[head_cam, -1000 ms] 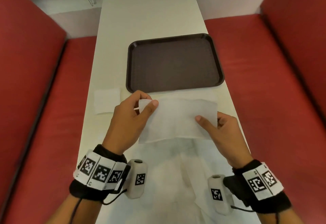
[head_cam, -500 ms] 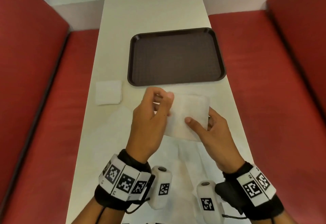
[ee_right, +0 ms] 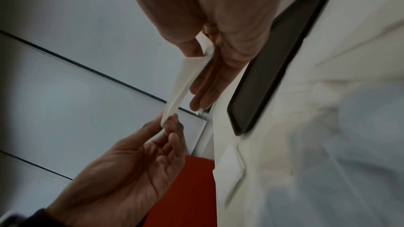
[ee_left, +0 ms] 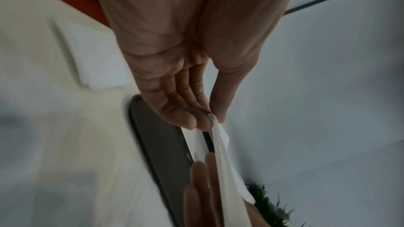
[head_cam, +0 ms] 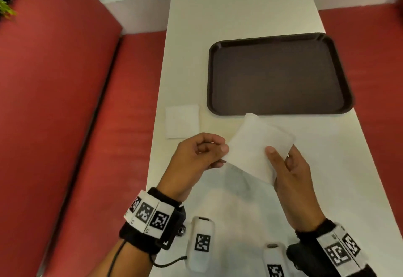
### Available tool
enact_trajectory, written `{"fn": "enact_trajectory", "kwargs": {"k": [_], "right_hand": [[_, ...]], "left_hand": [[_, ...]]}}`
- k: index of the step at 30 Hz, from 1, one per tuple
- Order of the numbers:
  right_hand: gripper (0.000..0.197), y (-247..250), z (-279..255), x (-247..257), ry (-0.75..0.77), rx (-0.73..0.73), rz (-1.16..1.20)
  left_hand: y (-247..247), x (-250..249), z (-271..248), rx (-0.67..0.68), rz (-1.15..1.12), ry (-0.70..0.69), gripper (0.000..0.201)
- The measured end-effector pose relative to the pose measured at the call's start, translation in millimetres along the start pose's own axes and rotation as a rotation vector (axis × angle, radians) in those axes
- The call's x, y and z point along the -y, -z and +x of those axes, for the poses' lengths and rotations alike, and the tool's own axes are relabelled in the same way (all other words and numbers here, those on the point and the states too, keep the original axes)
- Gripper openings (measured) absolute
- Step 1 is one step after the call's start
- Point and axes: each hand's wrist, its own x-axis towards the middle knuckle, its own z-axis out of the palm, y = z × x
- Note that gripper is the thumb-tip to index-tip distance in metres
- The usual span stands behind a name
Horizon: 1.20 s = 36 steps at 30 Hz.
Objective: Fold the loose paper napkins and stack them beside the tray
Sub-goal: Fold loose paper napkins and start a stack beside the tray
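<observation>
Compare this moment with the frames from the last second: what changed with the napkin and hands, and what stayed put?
The napkin, a wide rectangle a second ago, is now folded to a small square. The left hand swung its end across toward the right hand; both pinch it, lifted and tilted. The tray and the folded napkin on the table stayed put.

The head view is evenly and softly lit and fairly sharp, with wide-angle bending at its edges and a dull sheen on the tray (head_cam: 279, 74). Faint grey shadows lie on the table (head_cam: 239, 4) under the hands. Both wrist views are dimmer, cooler in tone, and smeared by motion blur.
</observation>
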Motion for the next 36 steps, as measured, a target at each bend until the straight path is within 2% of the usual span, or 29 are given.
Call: {"fn": "enact_trajectory", "kwargs": {"k": [3,6,8,12,17,20,24,33,36], "right_hand": [[0.029,-25,10,-12,-0.03,0.007,0.01],[0.029,-50,18,-25,-0.079,0.022,0.019],[0.028,-64,23,-31,-0.106,0.023,0.023],[0.026,-83,33,-37,-0.119,0.064,-0.009],[0.017,-75,36,-38,-0.146,0.092,-0.077],[0.016,-61,34,-42,-0.16,0.031,-0.128],[0.017,-44,29,-47,-0.189,-0.025,-0.182],[0.016,-24,27,-50,-0.184,-0.097,-0.224],[0.016,-22,26,-48,-0.173,-0.094,-0.258]], "left_hand": [[35,-7,27,0.019,0.129,-0.029,0.013],[64,-12,53,0.148,0.322,-0.003,0.012],[75,-14,65,0.203,0.374,0.0,0.009],[94,-20,87,0.182,0.468,-0.043,0.009],[130,-30,133,0.188,0.878,-0.135,0.008],[141,-30,159,0.16,1.007,-0.128,0.012],[142,-16,180,0.11,1.048,-0.078,0.018],[139,12,192,-0.085,1.049,-0.116,0.02],[139,13,189,-0.139,1.13,-0.134,0.022]]}}
